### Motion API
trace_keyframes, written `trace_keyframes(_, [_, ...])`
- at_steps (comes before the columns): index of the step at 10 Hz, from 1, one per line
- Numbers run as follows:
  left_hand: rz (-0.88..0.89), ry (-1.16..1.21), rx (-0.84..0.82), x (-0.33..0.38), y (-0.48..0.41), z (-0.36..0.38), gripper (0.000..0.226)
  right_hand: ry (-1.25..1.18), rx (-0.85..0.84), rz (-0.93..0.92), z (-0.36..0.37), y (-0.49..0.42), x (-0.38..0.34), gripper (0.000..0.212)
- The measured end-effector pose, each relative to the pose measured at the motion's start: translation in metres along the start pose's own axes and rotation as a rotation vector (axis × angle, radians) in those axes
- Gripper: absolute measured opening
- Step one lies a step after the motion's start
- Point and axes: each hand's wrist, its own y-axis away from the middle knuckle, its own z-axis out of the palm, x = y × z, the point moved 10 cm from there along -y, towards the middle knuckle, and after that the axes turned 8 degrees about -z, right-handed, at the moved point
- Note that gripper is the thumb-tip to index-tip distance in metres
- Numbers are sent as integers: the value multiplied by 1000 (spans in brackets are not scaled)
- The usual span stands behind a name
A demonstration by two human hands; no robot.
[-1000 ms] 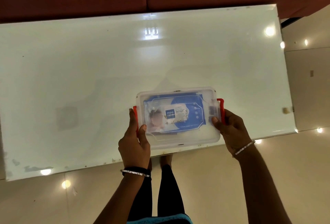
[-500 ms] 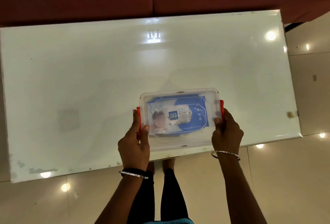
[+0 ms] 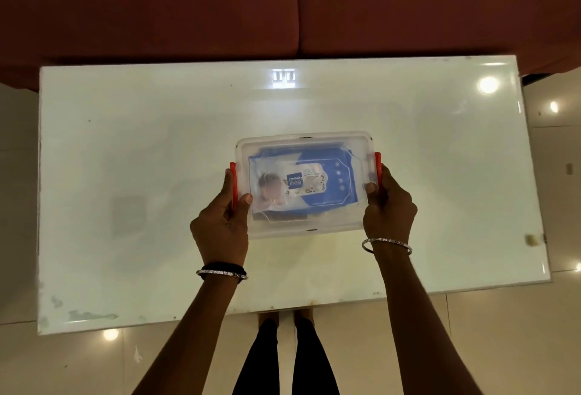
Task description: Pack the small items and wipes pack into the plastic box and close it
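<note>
A clear plastic box (image 3: 333, 221) with its lid on lies in the middle of the white table (image 3: 125, 143). Through the lid a blue and white wipes pack (image 3: 301, 184) shows, lying flat inside. Red clips (image 3: 378, 168) sit on both short ends. My left hand (image 3: 220, 221) grips the box's left end, thumb on the lid and fingers around the red clip. On the opposite end, my right hand (image 3: 388, 209) holds the box with its thumb against the right clip. Any small items inside are not clear to see.
A dark red sofa (image 3: 283, 1) runs along the table's far edge. Glossy tiled floor (image 3: 503, 347) lies to the right and below, and my legs (image 3: 283, 360) stand at the near edge. A small tan piece (image 3: 531, 240) sits at the table's right edge.
The box, held in both hands, has shifted away from the table's near edge toward its middle. My right hand moved round to grip the box's right end squarely.
</note>
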Motion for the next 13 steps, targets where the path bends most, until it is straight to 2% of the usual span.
trace_keyframes(3, [-24,70,-36,0,-20,9,52,-22,7,29,8,-22,6,45])
trace_keyframes(6, [-49,-5,-61,-12,-23,16,55,-29,-28,30,12,-25,8,46])
trace_keyframes(8, [-9,-328,-160,-5,-24,27,56,36,-63,111,30,-24,18,46])
trace_keyframes(9, [-36,-480,-242,-4,-20,28,57,72,-128,174,41,-16,18,50])
trace_keyframes(11, [-211,-790,-564,-15,5,38,69,106,-321,309,36,14,10,69])
trace_keyframes(12, [-299,-824,-698,-9,17,31,66,146,-435,315,26,28,-8,80])
trace_keyframes(13, [-306,-869,-812,6,28,21,53,188,-556,301,21,47,-28,86])
